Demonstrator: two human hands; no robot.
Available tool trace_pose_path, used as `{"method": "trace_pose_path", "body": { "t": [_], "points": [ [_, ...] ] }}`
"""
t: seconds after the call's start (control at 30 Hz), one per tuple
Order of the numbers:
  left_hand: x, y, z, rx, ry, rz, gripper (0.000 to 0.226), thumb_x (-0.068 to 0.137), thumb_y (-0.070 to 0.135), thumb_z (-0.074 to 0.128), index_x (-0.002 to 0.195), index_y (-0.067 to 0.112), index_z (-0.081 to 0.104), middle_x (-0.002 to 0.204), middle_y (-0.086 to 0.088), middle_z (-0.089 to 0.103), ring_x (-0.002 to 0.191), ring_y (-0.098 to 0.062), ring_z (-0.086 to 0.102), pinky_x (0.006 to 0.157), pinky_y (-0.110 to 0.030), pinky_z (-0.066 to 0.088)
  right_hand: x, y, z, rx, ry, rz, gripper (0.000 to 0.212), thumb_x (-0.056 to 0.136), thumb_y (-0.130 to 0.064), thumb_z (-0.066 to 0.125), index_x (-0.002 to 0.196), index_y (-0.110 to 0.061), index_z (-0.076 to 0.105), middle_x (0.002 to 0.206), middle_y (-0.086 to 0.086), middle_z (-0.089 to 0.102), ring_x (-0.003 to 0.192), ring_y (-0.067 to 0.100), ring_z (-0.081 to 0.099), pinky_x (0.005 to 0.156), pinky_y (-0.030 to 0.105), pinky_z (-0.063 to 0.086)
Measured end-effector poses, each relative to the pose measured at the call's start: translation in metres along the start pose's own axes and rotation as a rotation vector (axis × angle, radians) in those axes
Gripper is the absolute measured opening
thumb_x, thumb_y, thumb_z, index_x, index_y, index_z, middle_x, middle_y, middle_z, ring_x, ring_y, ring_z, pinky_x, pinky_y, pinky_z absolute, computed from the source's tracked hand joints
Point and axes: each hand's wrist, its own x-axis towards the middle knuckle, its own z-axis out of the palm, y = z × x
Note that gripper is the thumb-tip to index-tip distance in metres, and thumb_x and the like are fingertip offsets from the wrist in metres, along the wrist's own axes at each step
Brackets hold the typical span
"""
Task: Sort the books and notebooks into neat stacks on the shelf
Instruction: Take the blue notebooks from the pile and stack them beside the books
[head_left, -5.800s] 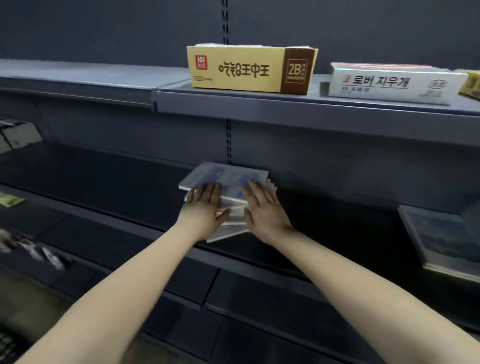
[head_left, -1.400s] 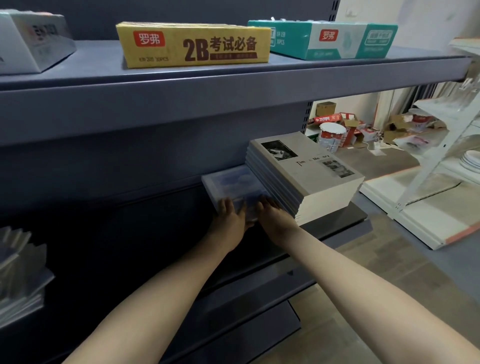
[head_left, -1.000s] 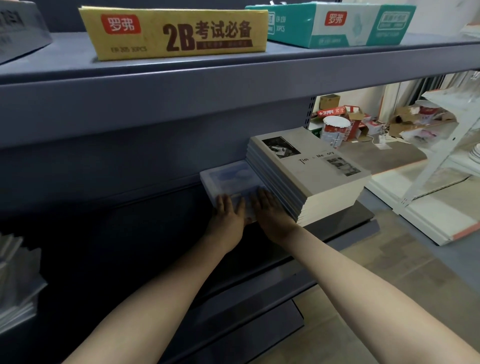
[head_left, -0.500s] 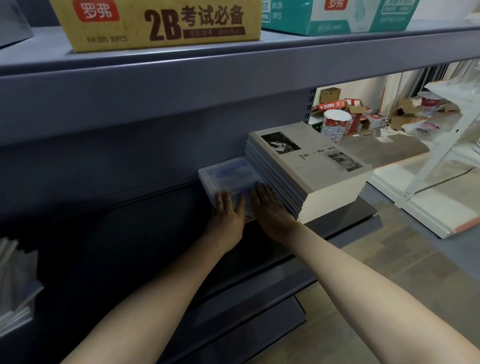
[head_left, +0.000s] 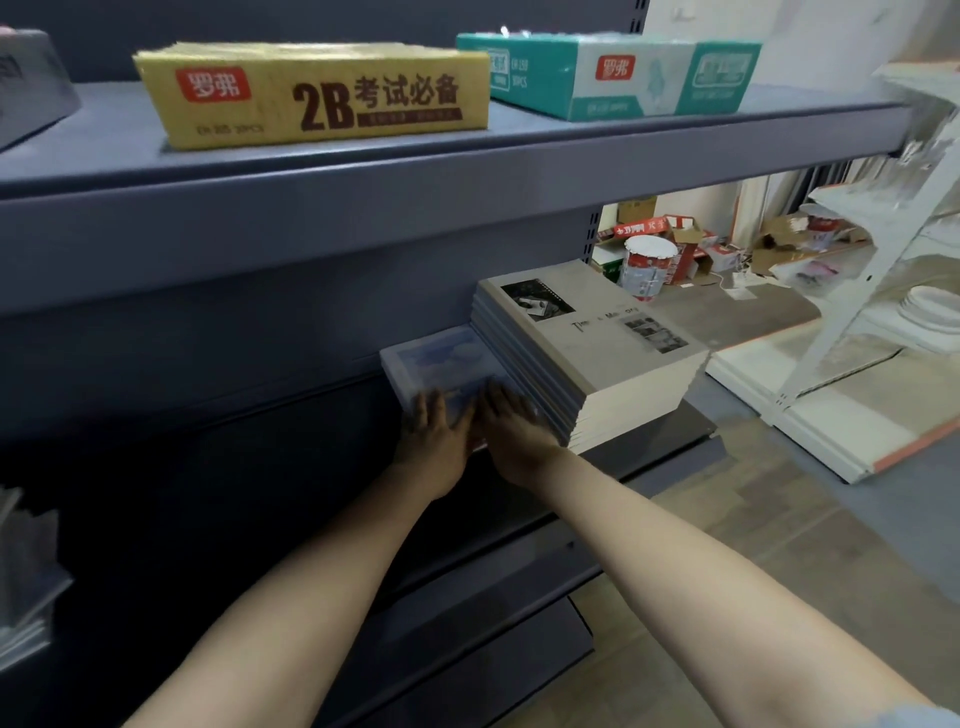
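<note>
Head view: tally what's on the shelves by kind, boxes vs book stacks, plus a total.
Boxes, upper shelf: 3 (yellow box, teal box, grey box cut off at left edge)
Book stacks, lower shelf: 3 (blue stack under left hand and right hand, tall grey stack, messy stack at left edge)
Total: 6

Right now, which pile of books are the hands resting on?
The low blue pile beside the taller grey stack: left hand and right hand lie flat on it.
</note>
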Motion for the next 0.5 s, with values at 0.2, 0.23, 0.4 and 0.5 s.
{"method": "trace_pose_path", "body": {
  "t": [0.2,0.23,0.4,0.5],
  "points": [
    [-0.035,-0.013,-0.013,0.034,0.092,-0.072,0.079,0.094,0.059,0.029,0.151,0.013,0.002,0.158,-0.01,0.009,0.143,-0.035,0.012,0.114,-0.053,0.007,-0.027,-0.02,-0.015,-0.023,-0.011,-0.075,0.068,0.095,-0.012,0.038,0.15,-0.007,-0.002,0.158,0.011,-0.007,0.146,0.023,-0.007,0.118,0.039,-0.001],
    [-0.044,-0.02,-0.014,0.062,0.108,-0.079,0.079,0.093,0.06,0.028,0.151,0.011,0.004,0.158,-0.011,0.01,0.143,-0.035,0.012,0.115,-0.051,0.007,-0.03,-0.025,-0.018,-0.028,-0.008,-0.071,0.07,0.094,-0.011,0.039,0.15,-0.008,-0.004,0.158,0.01,-0.01,0.146,0.024,-0.009,0.118,0.042,-0.001],
    [-0.087,-0.065,-0.033,0.175,0.134,-0.14,0.079,0.095,0.058,0.029,0.15,0.006,0.007,0.158,-0.013,0.009,0.145,-0.03,0.004,0.118,-0.042,0.002,-0.039,-0.068,-0.032,-0.029,0.015,-0.096,0.075,0.094,-0.017,0.043,0.15,-0.013,-0.007,0.157,0.007,-0.018,0.145,0.027,-0.014,0.118,0.047,-0.003],
    [-0.117,-0.09,-0.046,0.226,0.177,-0.191,0.079,0.094,0.059,0.027,0.15,0.006,0.009,0.157,-0.013,0.013,0.145,-0.031,0.007,0.118,-0.042,0.001,-0.046,-0.1,-0.038,-0.019,0.038,-0.166,0.075,0.094,-0.019,0.043,0.151,-0.014,-0.005,0.157,0.006,-0.019,0.145,0.028,-0.014,0.118,0.046,-0.003]
  ]
}}
